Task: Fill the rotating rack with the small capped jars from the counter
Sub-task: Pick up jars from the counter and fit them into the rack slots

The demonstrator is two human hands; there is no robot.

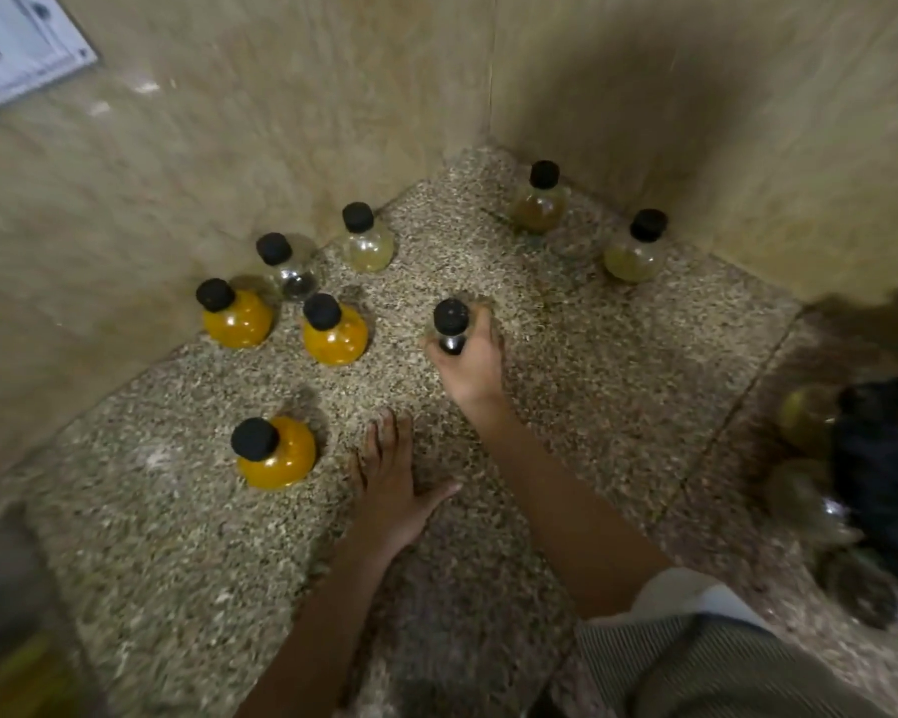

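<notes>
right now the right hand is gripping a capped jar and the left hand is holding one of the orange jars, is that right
Not quite. The head view shows the right hand gripping a capped jar, but the left hand holds nothing. It rests open on the counter, beside the nearest orange jar and not touching it.

At frame centre the right hand (pixel 472 362) grips a black-capped jar (pixel 451 317) over the speckled counter (pixel 592 380). Just below, the left hand (pixel 391 484) lies flat on the counter, fingers straight. Three orange jars (pixel 237 321) (pixel 335 334) (pixel 276 453) stand at left, and four paler jars (pixel 291 272) (pixel 366 246) (pixel 537 207) (pixel 633 253) stand nearer the walls.
</notes>
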